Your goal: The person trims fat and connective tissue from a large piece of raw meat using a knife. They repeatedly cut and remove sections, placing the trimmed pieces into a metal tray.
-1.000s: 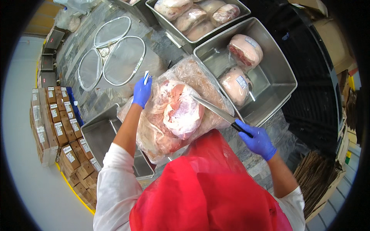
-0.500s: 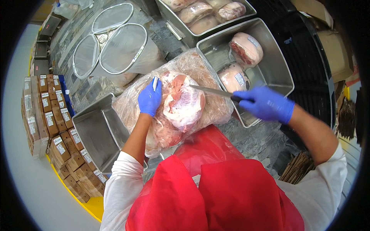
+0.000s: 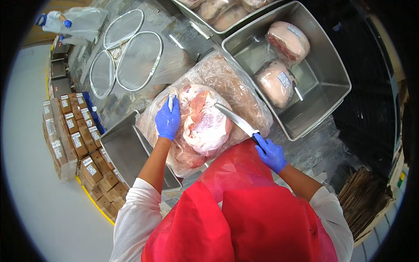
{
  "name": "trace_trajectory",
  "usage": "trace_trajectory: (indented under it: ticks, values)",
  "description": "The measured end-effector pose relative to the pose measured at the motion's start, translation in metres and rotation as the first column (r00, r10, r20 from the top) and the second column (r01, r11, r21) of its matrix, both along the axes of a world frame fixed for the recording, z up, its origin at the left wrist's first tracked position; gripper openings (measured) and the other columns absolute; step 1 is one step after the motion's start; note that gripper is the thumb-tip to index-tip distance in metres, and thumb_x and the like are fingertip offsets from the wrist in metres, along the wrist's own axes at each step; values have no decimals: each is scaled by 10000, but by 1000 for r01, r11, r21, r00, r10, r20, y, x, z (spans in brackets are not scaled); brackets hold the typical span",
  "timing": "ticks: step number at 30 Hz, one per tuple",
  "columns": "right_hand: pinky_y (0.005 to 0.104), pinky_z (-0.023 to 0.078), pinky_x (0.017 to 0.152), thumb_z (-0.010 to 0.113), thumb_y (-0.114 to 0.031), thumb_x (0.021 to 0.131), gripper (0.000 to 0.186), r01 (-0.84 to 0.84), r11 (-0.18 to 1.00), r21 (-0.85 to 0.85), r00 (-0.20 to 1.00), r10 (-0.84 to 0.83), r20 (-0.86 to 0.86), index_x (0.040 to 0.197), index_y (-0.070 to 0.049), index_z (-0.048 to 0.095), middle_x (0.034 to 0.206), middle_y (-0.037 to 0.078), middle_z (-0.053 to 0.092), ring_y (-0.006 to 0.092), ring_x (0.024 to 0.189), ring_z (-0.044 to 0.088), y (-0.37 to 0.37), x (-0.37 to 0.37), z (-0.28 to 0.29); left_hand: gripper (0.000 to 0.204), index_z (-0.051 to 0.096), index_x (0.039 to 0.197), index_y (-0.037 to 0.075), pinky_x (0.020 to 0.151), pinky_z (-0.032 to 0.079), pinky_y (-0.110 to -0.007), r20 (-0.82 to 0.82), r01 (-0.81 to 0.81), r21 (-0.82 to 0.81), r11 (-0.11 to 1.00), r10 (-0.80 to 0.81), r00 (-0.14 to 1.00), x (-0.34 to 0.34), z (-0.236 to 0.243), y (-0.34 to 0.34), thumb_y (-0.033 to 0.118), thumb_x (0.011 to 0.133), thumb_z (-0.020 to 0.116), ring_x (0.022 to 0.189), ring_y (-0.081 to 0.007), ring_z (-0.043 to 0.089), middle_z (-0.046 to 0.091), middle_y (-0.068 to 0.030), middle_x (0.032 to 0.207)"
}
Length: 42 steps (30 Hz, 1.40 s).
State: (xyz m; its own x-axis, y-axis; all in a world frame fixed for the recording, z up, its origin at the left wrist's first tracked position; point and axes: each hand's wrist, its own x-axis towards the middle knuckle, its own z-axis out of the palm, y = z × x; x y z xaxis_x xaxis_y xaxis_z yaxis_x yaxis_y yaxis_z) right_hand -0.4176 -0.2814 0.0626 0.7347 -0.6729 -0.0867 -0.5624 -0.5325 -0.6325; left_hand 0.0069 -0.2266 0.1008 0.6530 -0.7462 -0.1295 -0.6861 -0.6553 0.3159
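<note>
Since the frame half a second ago, the right hand (image 3: 271, 156) has come down and in toward the wearer's body, so that the knife (image 3: 238, 120), nearly level then, now slants from lower right up to upper left, and the left hand stays beside the meat. In the head view, the right hand is clamped around the knife's black handle, with the long blade reaching over the right side of the cut of meat (image 3: 207, 129) and its tip at the upper part; whether the edge presses in cannot be told. The left hand (image 3: 168, 121) is closed on a small white-and-blue object (image 3: 171, 103), its kind too small to make out, at the meat's left edge. The meat, pink and white, lies on a plastic-wrapped block (image 3: 229, 81) in front of the red apron (image 3: 262, 218). To the right, a metal tub (image 3: 327, 102) holds two pale, rounded, wrapped cuts (image 3: 275, 83), each bearing a label; another tub (image 3: 196, 17) above it holds more wrapped pieces. To the left stand a third tub (image 3: 124, 146), partly under the block, and a stack of cartons (image 3: 94, 174). Three pale hoops (image 3: 162, 48) rise beyond the block, and a co-worker (image 3: 80, 22) with blue gloves shows at the upper left.
</note>
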Motion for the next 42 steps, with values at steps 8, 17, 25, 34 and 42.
trace_trajectory:
  ticks: [8,17,25,34,42]
  values:
    - [452,504,498,703,-267,969,528,30,1000,-8,968,-27,248,1480,-234,573,777,111,560,320,553,594,17,0,-77,444,703,1241,102,797,524,-564,70,0,3,1000,0,998,-8,5,-6,442,1074,471,926,-487,681,717,-273,1041]
    - [498,534,597,612,-358,1023,483,-62,984,169,977,25,211,1490,-258,540,852,149,592,367,677,634,2,-1,-111,457,692,1252,58,810,520,-559,115,0,96,995,-11,993,-9,9,-11,416,1088,460,957,-496,672,706,-288,1091]
    - [465,547,604,627,-362,1010,518,-134,938,318,989,149,-22,1516,-336,516,823,127,588,343,678,640,-42,-40,-16,392,720,1177,27,747,502,-499,97,77,-85,993,-68,993,-4,-1,-1,350,1083,518,869,-428,700,724,-245,949]
    - [475,547,603,632,-332,1005,545,22,910,414,996,-56,70,1534,-318,500,836,152,618,363,691,664,-64,-89,34,390,710,1197,-16,822,531,-443,-12,52,-40,998,-53,999,7,-1,1,316,1082,540,944,-395,714,741,-240,1050]
    - [530,550,708,591,-308,1018,550,73,937,343,979,-2,-204,1534,-152,481,1025,187,632,396,805,678,-70,51,-30,363,696,1123,-52,776,509,-466,41,156,-164,974,-151,988,11,-9,-1,266,1082,525,865,-372,705,722,-255,964]
